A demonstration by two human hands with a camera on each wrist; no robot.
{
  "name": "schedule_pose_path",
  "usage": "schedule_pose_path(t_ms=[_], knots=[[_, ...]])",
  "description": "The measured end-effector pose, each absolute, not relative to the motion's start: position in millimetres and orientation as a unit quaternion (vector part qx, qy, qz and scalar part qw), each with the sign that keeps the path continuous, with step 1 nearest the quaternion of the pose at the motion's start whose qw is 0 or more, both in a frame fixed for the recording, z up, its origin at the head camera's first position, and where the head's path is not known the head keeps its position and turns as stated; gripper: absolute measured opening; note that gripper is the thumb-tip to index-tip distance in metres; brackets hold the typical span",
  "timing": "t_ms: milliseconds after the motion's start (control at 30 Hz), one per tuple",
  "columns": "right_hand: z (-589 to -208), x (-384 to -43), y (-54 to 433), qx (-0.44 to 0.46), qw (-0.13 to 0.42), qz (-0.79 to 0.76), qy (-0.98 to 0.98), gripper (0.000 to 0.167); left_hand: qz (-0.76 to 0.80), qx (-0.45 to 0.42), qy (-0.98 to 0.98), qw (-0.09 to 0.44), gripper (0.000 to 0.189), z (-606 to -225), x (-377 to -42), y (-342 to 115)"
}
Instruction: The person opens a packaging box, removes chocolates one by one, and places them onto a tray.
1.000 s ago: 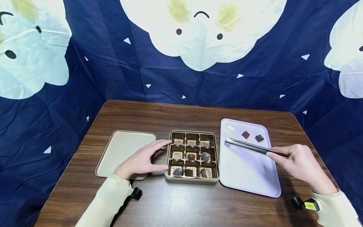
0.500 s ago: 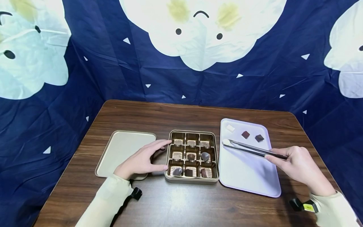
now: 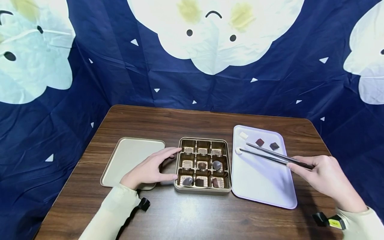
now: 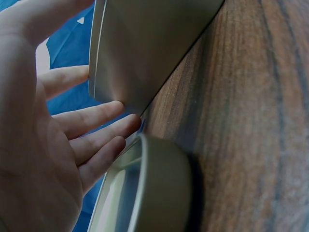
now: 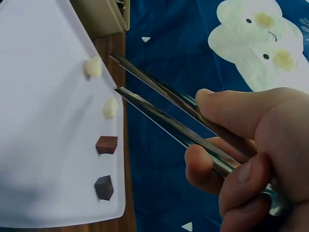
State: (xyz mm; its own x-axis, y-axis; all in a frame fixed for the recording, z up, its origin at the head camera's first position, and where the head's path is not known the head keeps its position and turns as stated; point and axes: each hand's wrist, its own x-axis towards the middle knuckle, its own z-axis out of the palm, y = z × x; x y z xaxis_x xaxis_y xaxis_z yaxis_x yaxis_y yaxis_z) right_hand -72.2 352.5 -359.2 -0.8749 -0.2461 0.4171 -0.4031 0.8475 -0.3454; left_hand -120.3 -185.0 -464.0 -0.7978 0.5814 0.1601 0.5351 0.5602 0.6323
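Note:
My right hand (image 3: 319, 175) grips metal tongs (image 5: 166, 118), whose tips stand apart with nothing between them. They reach over the lilac tray (image 3: 261, 186). Just left of the tips in the head view lies a round white chocolate (image 3: 238, 151). Farther back on the tray are a white square chocolate (image 3: 243, 135), a reddish-brown one (image 3: 259, 142) and a dark one (image 3: 274, 146). My left hand (image 3: 151, 168) rests with spread fingers at the left side of a gold tin (image 3: 202, 192). Dark chocolates sit in several of the tin's compartments, in the front and middle rows; the back row's compartments hold none.
To the left lies the tin's pale gold lid (image 3: 135, 153), partly under the left hand in the head view. Everything stands on a dark wood table (image 3: 180, 216). A blue cloth (image 3: 126, 80) with white cloud figures hangs behind it.
The tongs have opened and let go of the round white chocolate, which now lies on the tray's left side. My right hand has moved back to the right. The left hand keeps its place.

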Motion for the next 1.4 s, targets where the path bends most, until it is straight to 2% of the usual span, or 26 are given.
schedule_pose_path(t_ms=[367, 767, 933, 1400], knots=[[-338, -69, 323, 0.241, 0.204, 0.235, -0.919, 0.030, 0.351, 0.318, 0.880, 0.035, 0.094, -463, -120, -185], [-338, -77, 285, 0.356, 0.171, 0.261, -0.881, 0.035, 0.357, 0.315, 0.879, 0.036, 0.094, -464, -119, -184], [-338, -85, 274, 0.393, 0.159, 0.249, -0.871, 0.030, 0.358, 0.315, 0.878, 0.036, 0.094, -464, -119, -185], [-333, -100, 249, 0.380, 0.112, 0.189, -0.899, 0.020, 0.353, 0.316, 0.880, 0.039, 0.094, -463, -120, -185]])
